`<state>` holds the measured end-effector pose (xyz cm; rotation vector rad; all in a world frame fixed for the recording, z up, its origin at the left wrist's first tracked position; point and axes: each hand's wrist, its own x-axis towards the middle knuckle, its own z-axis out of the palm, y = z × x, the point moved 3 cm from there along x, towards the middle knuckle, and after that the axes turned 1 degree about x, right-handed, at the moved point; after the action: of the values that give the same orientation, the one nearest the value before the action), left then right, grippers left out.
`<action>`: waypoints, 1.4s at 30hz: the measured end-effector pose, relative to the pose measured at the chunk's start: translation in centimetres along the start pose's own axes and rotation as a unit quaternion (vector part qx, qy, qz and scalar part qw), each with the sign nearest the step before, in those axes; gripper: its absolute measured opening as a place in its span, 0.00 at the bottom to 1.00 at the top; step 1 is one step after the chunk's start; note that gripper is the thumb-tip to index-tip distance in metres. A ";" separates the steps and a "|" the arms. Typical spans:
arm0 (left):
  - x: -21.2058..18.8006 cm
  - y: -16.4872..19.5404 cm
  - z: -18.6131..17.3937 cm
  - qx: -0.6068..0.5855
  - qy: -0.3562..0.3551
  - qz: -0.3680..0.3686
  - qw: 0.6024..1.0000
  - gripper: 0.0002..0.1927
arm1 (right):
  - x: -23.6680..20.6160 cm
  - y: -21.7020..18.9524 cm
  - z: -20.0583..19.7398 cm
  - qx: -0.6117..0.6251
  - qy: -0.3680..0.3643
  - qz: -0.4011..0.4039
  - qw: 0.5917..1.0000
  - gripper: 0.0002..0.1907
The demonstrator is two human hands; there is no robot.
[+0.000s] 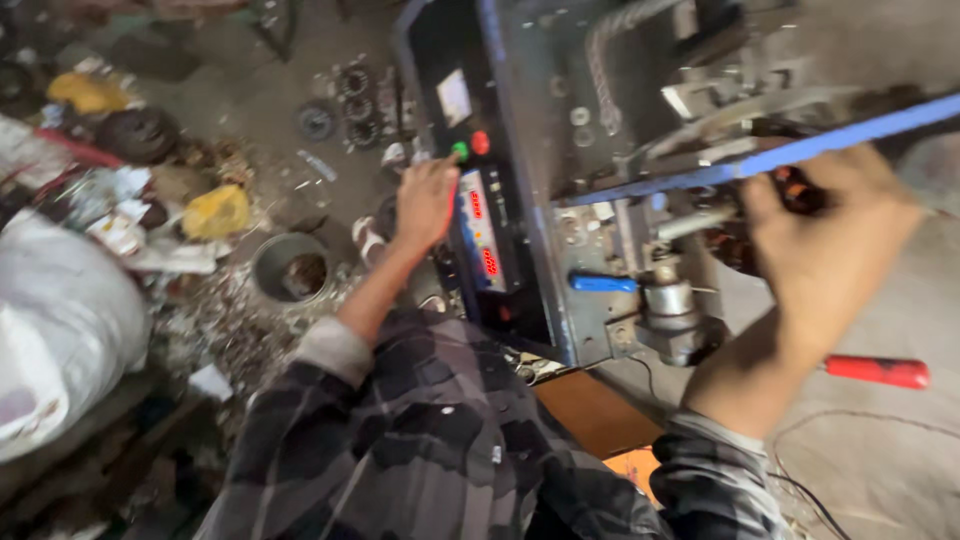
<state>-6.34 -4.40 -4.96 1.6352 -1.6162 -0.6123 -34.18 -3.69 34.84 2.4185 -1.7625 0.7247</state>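
Observation:
My left hand (425, 200) reaches to the black control panel (480, 215) on the machine's side, with a fingertip on the green round button (460, 151); a red button (481, 142) sits just beside it. My right hand (830, 250) is curled around a dark part in the machine's work area (790, 190), under a blue bar (800, 150). The part is mostly hidden by my fingers and by blur. Both arms wear plaid sleeves.
A blue lever handle (603, 284) and a red handle (878, 371) stick out of the grey machine. On the dirty floor at left lie a metal can (291, 266), yellow rags (215, 211), white sacks (60, 330), round metal parts (355, 105) and scrap.

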 end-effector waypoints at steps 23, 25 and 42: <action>3.1 28.0 13.7 -0.816 -0.327 -0.138 0.455 0.30 | -0.3 -2.1 -1.1 0.026 0.013 0.021 0.999 0.14; 4.0 27.8 15.1 -0.864 -0.320 -0.057 0.385 0.32 | -0.2 -2.1 -1.2 0.034 0.013 0.023 0.999 0.15; 5.0 27.7 16.7 -0.842 -0.385 -0.039 0.375 0.29 | -0.1 -0.8 -1.6 0.045 0.001 0.041 0.998 0.15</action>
<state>-36.17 -10.19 7.19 -0.3534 -0.3836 -2.2033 -34.01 -2.86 36.41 2.4123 -1.8788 0.8323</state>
